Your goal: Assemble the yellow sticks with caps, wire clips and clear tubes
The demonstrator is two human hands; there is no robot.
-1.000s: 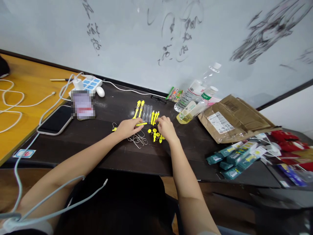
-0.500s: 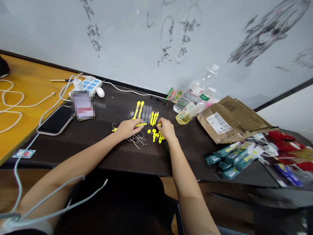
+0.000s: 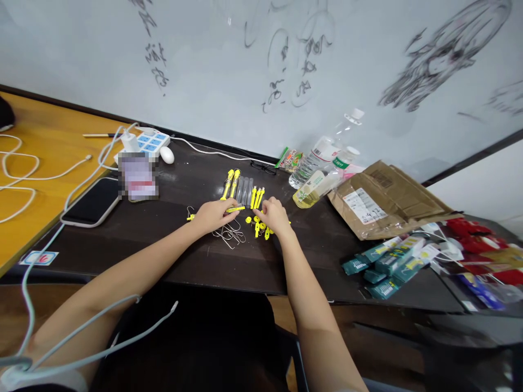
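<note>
My left hand [image 3: 213, 215] pinches a slim yellow stick [image 3: 236, 208] that points right. Close by on its right, my right hand [image 3: 274, 215] has its fingertips together in a pinch; anything between them is too small to make out. Bent metal wire hooks [image 3: 229, 234] lie below the left hand. Small yellow plastic parts [image 3: 257, 228] are scattered beneath the right fingers. Beyond the hands, clear tubes [image 3: 245, 190] lie side by side, with yellow rods [image 3: 257, 197] to their right and longer yellow-ended pieces [image 3: 231, 184] to their left.
Plastic bottles [image 3: 322, 182], a snack packet [image 3: 291, 158] and black glasses [image 3: 263, 167] lie along the whiteboard. A brown parcel [image 3: 392, 201] and teal boxes [image 3: 396, 261] are on the right. Phones [image 3: 93, 201], a power strip [image 3: 150, 142] and white cables occupy the left.
My right hand has shifted slightly left, its fingertips now nearer the yellow stick. My left hand keeps its grip in almost the same place.
</note>
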